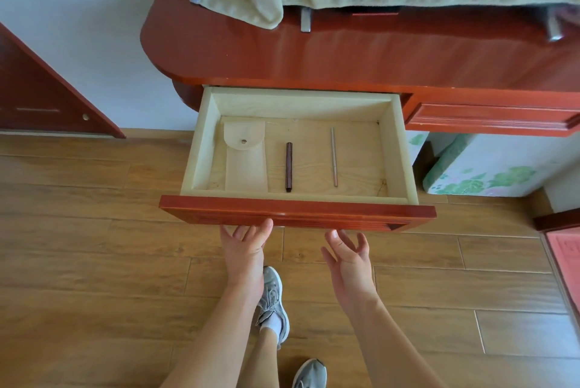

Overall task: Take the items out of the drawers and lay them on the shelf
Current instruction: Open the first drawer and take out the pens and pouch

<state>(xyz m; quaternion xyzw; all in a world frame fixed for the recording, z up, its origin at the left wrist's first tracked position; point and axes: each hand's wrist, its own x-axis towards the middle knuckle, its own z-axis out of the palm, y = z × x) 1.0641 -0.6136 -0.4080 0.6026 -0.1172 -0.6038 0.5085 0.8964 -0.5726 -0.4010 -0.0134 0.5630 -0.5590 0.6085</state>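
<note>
Both hands are empty, palms up and fingers loosely spread. The left hand has its fingertips at the lower edge of the pale-lined wooden drawer with a red-brown front, and the right hand sits just short of it. The drawer stands well out, so the first pick is probably next. Beyond the left hand lies the cream fabric pouch with a snap flap. Further in, between the hands, is the dark brown stick-shaped tube, and beyond the right hand is the slim silver-pink pen. Each hand should rise over the front and pinch its nearest item across the width. The thin pen lies flat, so rolling it onto a fingertip should help. Lay everything on the glossy red-brown wooden shelf further ahead, short of the pale green towel.
</note>
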